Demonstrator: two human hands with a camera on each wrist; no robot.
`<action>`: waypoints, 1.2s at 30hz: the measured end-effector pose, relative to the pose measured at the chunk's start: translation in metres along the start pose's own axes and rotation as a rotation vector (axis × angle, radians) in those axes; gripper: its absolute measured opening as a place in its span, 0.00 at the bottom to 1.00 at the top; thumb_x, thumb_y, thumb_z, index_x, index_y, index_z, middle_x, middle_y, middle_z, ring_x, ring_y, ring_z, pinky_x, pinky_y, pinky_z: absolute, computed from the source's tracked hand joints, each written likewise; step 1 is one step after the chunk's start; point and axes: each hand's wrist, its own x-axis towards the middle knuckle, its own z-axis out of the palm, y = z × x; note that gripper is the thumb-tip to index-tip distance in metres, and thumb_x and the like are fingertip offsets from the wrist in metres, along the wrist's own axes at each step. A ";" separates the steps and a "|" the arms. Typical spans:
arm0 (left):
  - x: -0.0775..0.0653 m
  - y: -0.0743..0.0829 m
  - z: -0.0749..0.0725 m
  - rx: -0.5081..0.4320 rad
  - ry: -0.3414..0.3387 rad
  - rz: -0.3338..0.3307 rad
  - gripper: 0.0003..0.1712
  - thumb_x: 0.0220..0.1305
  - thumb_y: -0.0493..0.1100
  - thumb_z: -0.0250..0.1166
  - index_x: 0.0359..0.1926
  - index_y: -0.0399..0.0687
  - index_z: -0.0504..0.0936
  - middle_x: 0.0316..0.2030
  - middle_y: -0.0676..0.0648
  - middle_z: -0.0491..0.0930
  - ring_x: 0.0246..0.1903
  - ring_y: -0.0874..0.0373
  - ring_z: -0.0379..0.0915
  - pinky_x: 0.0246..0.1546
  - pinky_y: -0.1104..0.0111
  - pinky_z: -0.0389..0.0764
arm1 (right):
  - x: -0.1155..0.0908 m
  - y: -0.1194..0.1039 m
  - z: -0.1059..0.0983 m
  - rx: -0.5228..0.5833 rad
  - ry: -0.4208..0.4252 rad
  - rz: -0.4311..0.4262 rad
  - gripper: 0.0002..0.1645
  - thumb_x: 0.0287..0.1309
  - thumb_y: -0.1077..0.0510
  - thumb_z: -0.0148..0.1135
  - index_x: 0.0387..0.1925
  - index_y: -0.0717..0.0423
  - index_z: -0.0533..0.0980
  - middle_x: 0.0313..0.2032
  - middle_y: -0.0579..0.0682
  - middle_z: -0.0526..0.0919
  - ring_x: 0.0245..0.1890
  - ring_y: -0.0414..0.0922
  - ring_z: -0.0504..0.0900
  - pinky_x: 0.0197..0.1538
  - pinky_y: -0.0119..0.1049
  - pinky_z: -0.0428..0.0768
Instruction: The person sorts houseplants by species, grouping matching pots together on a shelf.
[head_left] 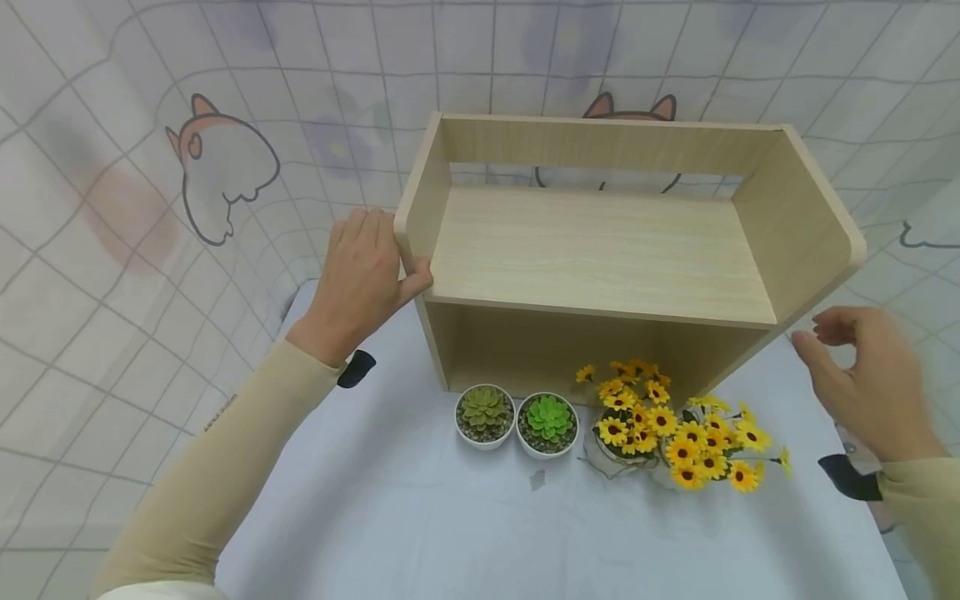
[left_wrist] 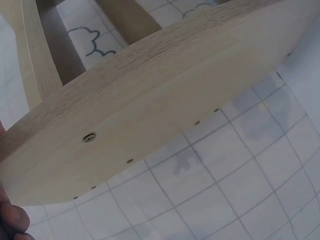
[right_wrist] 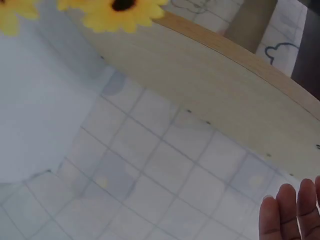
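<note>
A light wooden two-tier shelf (head_left: 600,250) stands on the white-covered table. My left hand (head_left: 363,275) grips the front edge of its left side panel, thumb at the inner side and fingers outside. In the left wrist view the panel (left_wrist: 150,110) fills the middle, and only some fingertips (left_wrist: 14,216) show at the lower left. To the right of the shelf, my right hand (head_left: 873,379) is held in the air with loosely bent fingers and nothing in it. The right wrist view shows its fingers (right_wrist: 287,212) apart from the right side panel (right_wrist: 200,85).
Before the shelf stand a dull green succulent (head_left: 483,414) and a bright green succulent (head_left: 548,423) in white pots. Beside them are two pots of yellow flowers (head_left: 630,412), (head_left: 712,446). A grid-patterned cloth (head_left: 300,150) hangs behind and around the table (head_left: 480,533).
</note>
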 end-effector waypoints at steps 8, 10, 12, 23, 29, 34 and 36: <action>-0.001 0.001 -0.001 0.007 0.011 0.009 0.19 0.66 0.49 0.62 0.39 0.34 0.72 0.29 0.38 0.71 0.33 0.44 0.63 0.34 0.58 0.62 | -0.043 0.040 0.032 0.058 -0.033 0.070 0.19 0.76 0.56 0.51 0.55 0.70 0.72 0.51 0.69 0.76 0.51 0.68 0.75 0.57 0.17 0.69; -0.001 0.001 -0.001 0.012 0.017 0.011 0.18 0.66 0.49 0.61 0.36 0.35 0.71 0.29 0.39 0.71 0.32 0.44 0.63 0.34 0.58 0.62 | -0.053 0.047 0.039 0.025 -0.083 0.125 0.21 0.76 0.54 0.51 0.56 0.69 0.72 0.51 0.70 0.77 0.51 0.68 0.76 0.56 0.38 0.81; -0.001 0.001 -0.001 0.011 0.019 0.010 0.18 0.66 0.49 0.61 0.35 0.35 0.71 0.28 0.38 0.71 0.32 0.43 0.62 0.34 0.57 0.62 | -0.063 0.053 0.045 -0.007 -0.136 0.191 0.23 0.76 0.53 0.51 0.57 0.69 0.71 0.53 0.72 0.77 0.52 0.69 0.76 0.50 0.61 0.79; -0.001 0.001 -0.001 0.024 0.014 0.017 0.18 0.66 0.49 0.61 0.37 0.35 0.71 0.29 0.39 0.71 0.32 0.45 0.62 0.34 0.59 0.60 | -0.119 0.072 0.089 0.036 -0.156 0.499 0.20 0.77 0.60 0.46 0.61 0.67 0.71 0.55 0.70 0.79 0.54 0.65 0.79 0.49 0.53 0.81; -0.001 0.000 -0.001 0.017 0.015 0.015 0.18 0.66 0.48 0.61 0.38 0.35 0.71 0.29 0.39 0.71 0.32 0.44 0.61 0.34 0.59 0.61 | -0.132 0.084 0.095 0.041 -0.175 0.680 0.27 0.81 0.50 0.39 0.65 0.66 0.69 0.58 0.68 0.80 0.53 0.61 0.80 0.34 0.28 0.67; -0.002 0.000 0.000 0.015 0.010 0.008 0.18 0.66 0.48 0.61 0.38 0.35 0.71 0.29 0.39 0.71 0.32 0.44 0.62 0.34 0.59 0.61 | -0.144 0.084 0.104 0.056 -0.268 0.621 0.26 0.77 0.53 0.48 0.65 0.67 0.68 0.60 0.71 0.78 0.55 0.65 0.81 0.40 0.42 0.81; -0.002 0.000 0.001 0.012 0.009 0.006 0.18 0.66 0.48 0.61 0.39 0.35 0.72 0.29 0.39 0.71 0.32 0.45 0.62 0.34 0.59 0.61 | -0.148 0.081 0.109 0.079 -0.339 0.582 0.29 0.75 0.53 0.53 0.67 0.68 0.67 0.62 0.72 0.75 0.57 0.67 0.79 0.47 0.49 0.85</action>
